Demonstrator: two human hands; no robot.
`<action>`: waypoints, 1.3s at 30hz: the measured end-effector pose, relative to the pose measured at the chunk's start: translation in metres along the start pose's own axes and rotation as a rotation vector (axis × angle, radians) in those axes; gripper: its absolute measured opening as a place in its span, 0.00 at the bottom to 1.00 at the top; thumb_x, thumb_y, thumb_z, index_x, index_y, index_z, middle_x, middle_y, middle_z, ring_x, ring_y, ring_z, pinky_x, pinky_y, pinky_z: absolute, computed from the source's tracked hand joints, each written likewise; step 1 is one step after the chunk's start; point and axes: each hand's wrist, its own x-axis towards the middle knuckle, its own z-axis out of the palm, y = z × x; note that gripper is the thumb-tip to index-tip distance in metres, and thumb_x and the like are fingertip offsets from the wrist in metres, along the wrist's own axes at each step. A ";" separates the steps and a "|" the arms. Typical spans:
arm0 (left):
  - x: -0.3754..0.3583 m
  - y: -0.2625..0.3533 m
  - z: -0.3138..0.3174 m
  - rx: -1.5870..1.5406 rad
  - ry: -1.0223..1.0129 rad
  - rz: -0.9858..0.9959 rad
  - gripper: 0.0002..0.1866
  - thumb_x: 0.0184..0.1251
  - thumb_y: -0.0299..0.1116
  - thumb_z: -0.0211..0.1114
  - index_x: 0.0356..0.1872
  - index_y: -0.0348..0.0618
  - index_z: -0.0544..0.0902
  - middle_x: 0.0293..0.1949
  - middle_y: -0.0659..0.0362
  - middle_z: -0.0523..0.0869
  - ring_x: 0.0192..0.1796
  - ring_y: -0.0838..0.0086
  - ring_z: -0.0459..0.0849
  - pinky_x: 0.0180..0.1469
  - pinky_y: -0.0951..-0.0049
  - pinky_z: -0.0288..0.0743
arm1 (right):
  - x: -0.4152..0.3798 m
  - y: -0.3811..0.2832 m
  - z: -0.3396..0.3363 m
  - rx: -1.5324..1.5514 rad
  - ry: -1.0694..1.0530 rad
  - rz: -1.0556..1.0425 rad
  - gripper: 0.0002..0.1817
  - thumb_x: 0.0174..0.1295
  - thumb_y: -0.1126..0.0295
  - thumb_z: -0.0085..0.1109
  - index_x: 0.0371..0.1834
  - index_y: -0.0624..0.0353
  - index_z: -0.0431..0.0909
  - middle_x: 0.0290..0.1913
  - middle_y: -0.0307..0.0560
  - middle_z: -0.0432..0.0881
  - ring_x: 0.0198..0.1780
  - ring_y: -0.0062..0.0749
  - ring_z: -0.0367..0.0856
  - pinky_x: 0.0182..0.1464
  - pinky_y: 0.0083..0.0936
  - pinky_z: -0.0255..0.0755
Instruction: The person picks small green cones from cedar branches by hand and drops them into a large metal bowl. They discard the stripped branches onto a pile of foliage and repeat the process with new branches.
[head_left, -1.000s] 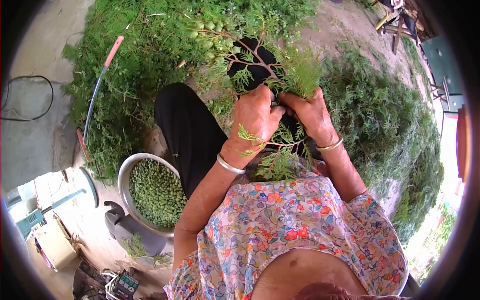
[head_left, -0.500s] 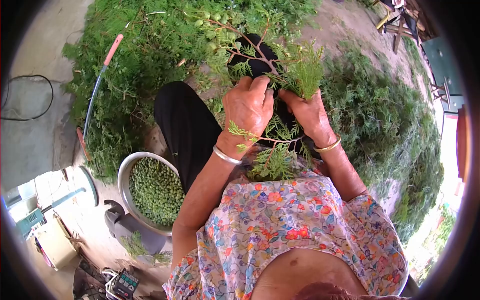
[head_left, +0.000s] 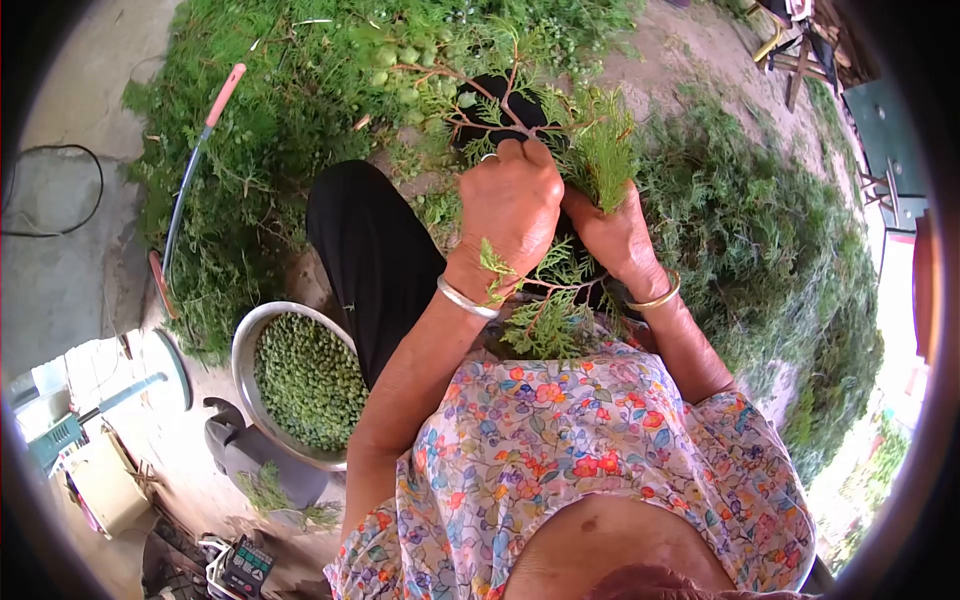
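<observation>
Above my lap I have a leafy cypress-like branch (head_left: 515, 122) with brown stems and pale green cones at its far left end. My left hand (head_left: 512, 205), with a silver bangle, is closed at the base of the fork, its fingertips hidden under the knuckles. Close beside it, my right hand (head_left: 612, 235), wearing a gold-coloured bangle, is closed around the branch and its upright leafy sprigs (head_left: 607, 150). A lower part of the foliage (head_left: 550, 320) hangs over the flowered shirt, between my wrists.
A metal basin (head_left: 243, 375) full of small green cones (head_left: 310, 380) stands left of my knee. Heaps of cut branches lie ahead (head_left: 250, 130) and right (head_left: 770, 230). A saw-like tool with a pink handle (head_left: 226, 92) rests on the left heap.
My left hand has rolled over and shifted slightly right, with its knuckles higher. The branch has tilted a little with it; my right hand has barely moved.
</observation>
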 end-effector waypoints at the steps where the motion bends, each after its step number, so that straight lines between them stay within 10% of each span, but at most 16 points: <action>1: 0.000 0.000 -0.001 -0.011 -0.033 0.000 0.08 0.52 0.27 0.63 0.27 0.37 0.73 0.24 0.49 0.77 0.23 0.54 0.80 0.24 0.59 0.74 | 0.001 0.000 0.000 -0.009 -0.028 0.028 0.07 0.56 0.78 0.57 0.36 0.67 0.78 0.31 0.48 0.83 0.33 0.22 0.75 0.37 0.28 0.72; 12: -0.015 -0.026 0.004 -0.571 0.178 0.034 0.09 0.53 0.19 0.59 0.38 0.31 0.78 0.26 0.50 0.80 0.24 0.64 0.79 0.26 0.68 0.73 | 0.004 -0.016 -0.006 0.042 -0.032 0.202 0.08 0.55 0.77 0.58 0.38 0.67 0.78 0.30 0.42 0.82 0.33 0.19 0.74 0.37 0.24 0.71; 15: -0.019 -0.023 -0.019 -1.273 -0.345 -0.466 0.09 0.59 0.20 0.59 0.40 0.29 0.79 0.30 0.56 0.84 0.26 0.81 0.78 0.26 0.81 0.73 | 0.005 -0.016 -0.007 0.036 -0.031 0.218 0.07 0.55 0.77 0.59 0.37 0.67 0.78 0.30 0.42 0.82 0.33 0.19 0.74 0.37 0.24 0.71; 18: -0.027 -0.029 -0.017 -1.776 -0.212 -0.635 0.09 0.58 0.20 0.61 0.40 0.28 0.80 0.29 0.53 0.84 0.25 0.79 0.78 0.26 0.83 0.72 | 0.004 -0.019 -0.005 0.048 0.000 0.223 0.07 0.56 0.76 0.60 0.36 0.67 0.78 0.29 0.40 0.81 0.31 0.18 0.73 0.35 0.24 0.70; 27: -0.034 -0.029 -0.009 -1.674 -0.182 -0.648 0.13 0.55 0.22 0.65 0.42 0.27 0.80 0.29 0.53 0.83 0.25 0.77 0.77 0.27 0.82 0.71 | 0.002 -0.023 -0.009 0.011 -0.043 0.257 0.14 0.56 0.67 0.67 0.33 0.68 0.77 0.24 0.35 0.77 0.28 0.16 0.67 0.30 0.22 0.67; 34: -0.077 -0.091 -0.061 -2.493 0.037 -0.418 0.12 0.65 0.31 0.55 0.42 0.31 0.74 0.27 0.54 0.72 0.22 0.74 0.70 0.20 0.78 0.68 | 0.002 -0.010 -0.007 0.033 -0.006 0.175 0.12 0.56 0.69 0.66 0.33 0.68 0.78 0.26 0.35 0.78 0.28 0.16 0.67 0.31 0.22 0.67; 39: -0.192 -0.143 -0.115 -1.732 0.577 -0.911 0.12 0.64 0.30 0.56 0.45 0.33 0.74 0.35 0.48 0.77 0.34 0.65 0.78 0.35 0.70 0.75 | 0.002 -0.014 -0.007 0.055 0.020 0.286 0.09 0.55 0.71 0.66 0.34 0.65 0.79 0.27 0.34 0.79 0.30 0.16 0.69 0.33 0.20 0.66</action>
